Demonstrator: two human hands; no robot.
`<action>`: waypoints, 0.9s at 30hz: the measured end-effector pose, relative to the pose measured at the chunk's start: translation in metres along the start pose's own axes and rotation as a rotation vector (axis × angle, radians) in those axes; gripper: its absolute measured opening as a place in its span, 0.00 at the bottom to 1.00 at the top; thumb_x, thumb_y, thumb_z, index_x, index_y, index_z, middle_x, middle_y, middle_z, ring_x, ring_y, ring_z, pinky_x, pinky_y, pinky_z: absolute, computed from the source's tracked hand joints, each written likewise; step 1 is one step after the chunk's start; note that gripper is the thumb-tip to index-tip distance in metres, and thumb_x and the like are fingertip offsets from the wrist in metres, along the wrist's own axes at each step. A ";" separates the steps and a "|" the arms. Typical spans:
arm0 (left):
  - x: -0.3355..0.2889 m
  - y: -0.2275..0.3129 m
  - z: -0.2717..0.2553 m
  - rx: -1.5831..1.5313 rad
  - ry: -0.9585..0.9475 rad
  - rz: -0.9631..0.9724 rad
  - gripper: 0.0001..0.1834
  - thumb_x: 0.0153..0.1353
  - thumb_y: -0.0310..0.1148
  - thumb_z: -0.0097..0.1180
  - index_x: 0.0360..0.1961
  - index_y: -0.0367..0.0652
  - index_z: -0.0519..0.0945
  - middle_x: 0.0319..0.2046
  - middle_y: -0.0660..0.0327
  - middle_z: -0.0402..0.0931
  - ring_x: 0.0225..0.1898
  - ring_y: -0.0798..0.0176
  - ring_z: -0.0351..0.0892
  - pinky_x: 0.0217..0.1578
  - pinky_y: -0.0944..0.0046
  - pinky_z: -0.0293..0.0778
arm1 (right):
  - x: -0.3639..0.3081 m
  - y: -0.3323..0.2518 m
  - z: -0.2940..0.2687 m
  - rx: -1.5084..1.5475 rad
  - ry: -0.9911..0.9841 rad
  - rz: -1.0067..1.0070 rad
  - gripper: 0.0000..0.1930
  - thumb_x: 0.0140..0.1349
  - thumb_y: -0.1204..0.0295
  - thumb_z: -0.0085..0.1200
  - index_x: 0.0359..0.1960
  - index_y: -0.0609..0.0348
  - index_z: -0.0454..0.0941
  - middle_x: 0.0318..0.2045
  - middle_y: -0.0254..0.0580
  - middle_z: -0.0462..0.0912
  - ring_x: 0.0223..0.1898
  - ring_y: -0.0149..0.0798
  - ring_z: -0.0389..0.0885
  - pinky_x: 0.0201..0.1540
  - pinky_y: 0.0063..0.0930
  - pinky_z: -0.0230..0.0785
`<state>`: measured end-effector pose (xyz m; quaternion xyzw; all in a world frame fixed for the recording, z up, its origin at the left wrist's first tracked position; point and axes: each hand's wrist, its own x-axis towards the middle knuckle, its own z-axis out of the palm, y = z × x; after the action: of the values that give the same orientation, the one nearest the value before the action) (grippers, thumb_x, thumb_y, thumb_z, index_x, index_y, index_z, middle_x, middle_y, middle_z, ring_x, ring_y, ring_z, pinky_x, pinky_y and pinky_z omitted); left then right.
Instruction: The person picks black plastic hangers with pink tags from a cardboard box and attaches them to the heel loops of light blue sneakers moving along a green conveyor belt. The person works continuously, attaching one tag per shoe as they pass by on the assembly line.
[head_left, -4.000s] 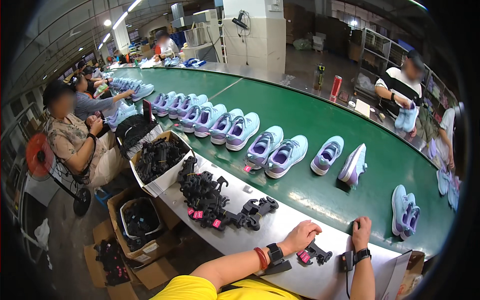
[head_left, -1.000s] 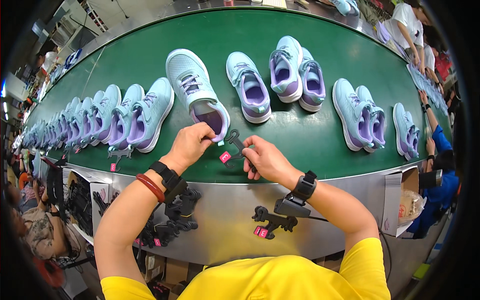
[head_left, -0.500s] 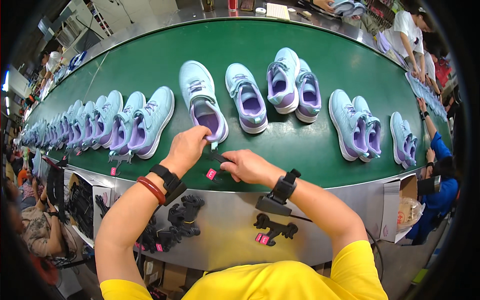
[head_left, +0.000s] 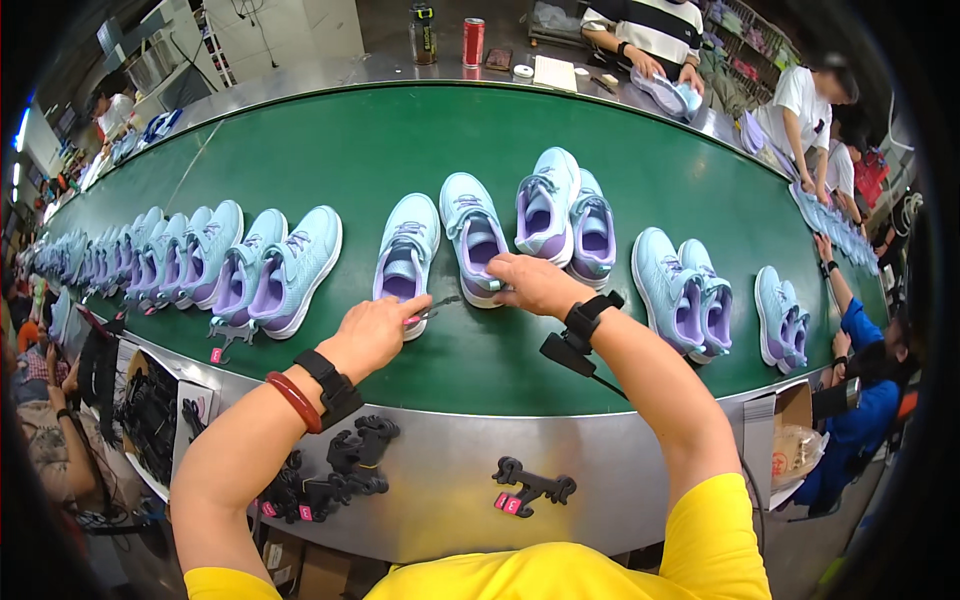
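My left hand (head_left: 372,332) is closed on a black plastic shoe hanger (head_left: 446,301), whose free end sticks out to the right. The hand is at the heel of a light blue sneaker with purple lining (head_left: 412,225); whether the hanger is hooked into that shoe is hidden by my fingers. My right hand (head_left: 540,287) pinches the heel of the matching sneaker (head_left: 467,205) just to the right, its thumb and fingers at the collar. Both shoes rest on the green belt (head_left: 330,130), toes pointing away from me.
A long row of paired sneakers (head_left: 302,270) runs left. More pairs (head_left: 668,285) stand right. Loose hangers (head_left: 535,485) and a bundle (head_left: 362,450) lie on the metal ledge (head_left: 440,460). Boxes stand at both sides. Co-workers (head_left: 650,40) handle shoes across the belt and at right.
My right hand has left the hanger and moved right to the second sneaker's heel. My left hand now holds the hanger. The two sneakers stand closer together, and the view has tilted up.
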<state>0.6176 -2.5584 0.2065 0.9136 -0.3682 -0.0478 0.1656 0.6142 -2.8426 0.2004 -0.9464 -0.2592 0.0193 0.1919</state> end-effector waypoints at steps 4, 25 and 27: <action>0.006 0.003 -0.002 -0.057 -0.112 -0.068 0.20 0.57 0.26 0.48 0.52 0.54 0.77 0.32 0.48 0.79 0.35 0.43 0.78 0.37 0.49 0.73 | 0.011 -0.019 0.005 -0.120 0.098 -0.057 0.15 0.53 0.60 0.60 0.32 0.57 0.70 0.27 0.41 0.74 0.34 0.49 0.77 0.37 0.44 0.67; -0.007 0.018 -0.045 0.049 -0.063 -0.029 0.35 0.47 0.12 0.42 0.56 0.54 0.74 0.59 0.49 0.65 0.52 0.42 0.73 0.49 0.55 0.73 | -0.064 -0.064 0.006 0.169 0.296 0.087 0.19 0.52 0.73 0.60 0.46 0.56 0.70 0.44 0.49 0.72 0.43 0.53 0.76 0.43 0.40 0.71; 0.013 0.019 -0.046 -0.002 0.129 0.077 0.26 0.49 0.14 0.43 0.49 0.46 0.77 0.48 0.52 0.73 0.47 0.45 0.75 0.45 0.56 0.74 | -0.098 -0.067 0.007 0.264 0.032 0.069 0.15 0.53 0.66 0.60 0.41 0.57 0.73 0.38 0.48 0.75 0.41 0.51 0.76 0.42 0.40 0.71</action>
<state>0.6239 -2.5675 0.2562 0.8999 -0.3915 0.0173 0.1915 0.4956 -2.8359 0.2133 -0.9214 -0.2184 0.0448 0.3182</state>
